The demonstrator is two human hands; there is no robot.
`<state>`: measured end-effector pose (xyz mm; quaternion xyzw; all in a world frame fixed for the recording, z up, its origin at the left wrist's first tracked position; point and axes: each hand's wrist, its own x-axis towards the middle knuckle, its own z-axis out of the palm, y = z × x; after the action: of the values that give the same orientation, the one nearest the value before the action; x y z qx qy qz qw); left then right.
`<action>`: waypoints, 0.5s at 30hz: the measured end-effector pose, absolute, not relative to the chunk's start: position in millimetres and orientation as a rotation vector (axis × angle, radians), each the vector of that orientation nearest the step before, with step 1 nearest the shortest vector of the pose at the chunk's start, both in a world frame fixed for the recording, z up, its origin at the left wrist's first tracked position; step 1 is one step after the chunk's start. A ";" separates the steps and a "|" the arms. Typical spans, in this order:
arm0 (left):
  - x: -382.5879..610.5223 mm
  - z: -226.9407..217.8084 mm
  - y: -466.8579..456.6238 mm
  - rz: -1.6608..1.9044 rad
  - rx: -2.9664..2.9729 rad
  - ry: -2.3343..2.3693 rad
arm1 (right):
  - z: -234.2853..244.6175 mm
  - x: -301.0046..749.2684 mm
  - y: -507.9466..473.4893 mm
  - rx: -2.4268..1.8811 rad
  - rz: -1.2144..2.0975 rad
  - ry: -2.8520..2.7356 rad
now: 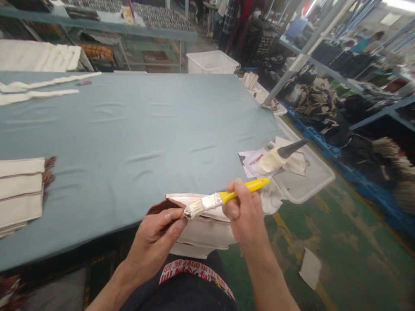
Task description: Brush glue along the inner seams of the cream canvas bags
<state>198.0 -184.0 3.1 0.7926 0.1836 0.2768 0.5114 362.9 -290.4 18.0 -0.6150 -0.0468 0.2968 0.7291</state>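
Big blue-grey table [155, 125], cream pieces [201, 231] at its near edge, above the lap. Left hand [157, 237] pinches one edge; I'd keep that steady. Right hand [246, 214] grips the yellow brush [224, 197]: light, even strokes, bristles [194, 208] clear of the pinch.

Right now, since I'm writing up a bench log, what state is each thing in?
Brush: held, bristles whitened
Fabric: pinched at its edge, brown showing
Left hand: shut on fabric
Right hand: shut on brush
Bottle: dark-tipped; upright or leaning unclear
Tub: open
Stack: layered
Strips: wavy, laid out
Table cover: wrinkled
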 end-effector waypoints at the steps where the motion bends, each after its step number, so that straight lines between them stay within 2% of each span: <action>1: 198.1 3.2 -183.8 0.661 1.889 0.453 | 18.2 364.1 -289.3 -1.347 0.629 -0.075; 9: 195.1 0.0 -185.0 0.646 1.854 0.484 | 4.6 355.9 -287.1 -1.372 0.642 -0.123; 15: 192.6 -0.2 -184.6 0.631 1.778 0.554 | 8.3 354.5 -290.2 -1.440 0.465 -0.132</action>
<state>192.6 -184.6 -0.2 0.7526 0.2344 0.2669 0.5544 354.5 -290.2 8.3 -0.6528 -0.0598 0.2109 0.7252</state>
